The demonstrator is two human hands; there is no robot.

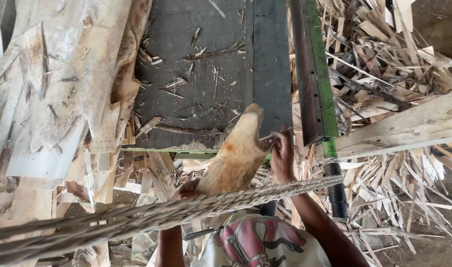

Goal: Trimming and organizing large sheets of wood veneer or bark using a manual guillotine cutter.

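Note:
A tan, curved strip of wood veneer (236, 155) rests with its far tip on the edge of a dark conveyor belt (196, 74). My right hand (282, 155) grips the strip's upper right edge beside the belt's front lip. My left hand (186, 189) holds the strip's lower end from underneath, and a thick twisted rope (151, 215) crossing the view partly hides it. Wood chips and splinters lie scattered on the belt.
A stack of pale veneer sheets (48, 89) rises at the left. A green-edged metal bar (317, 74) runs along the belt's right side. Heaps of wood scraps (394, 59) fill the right, with a pale plank (404, 128) across them.

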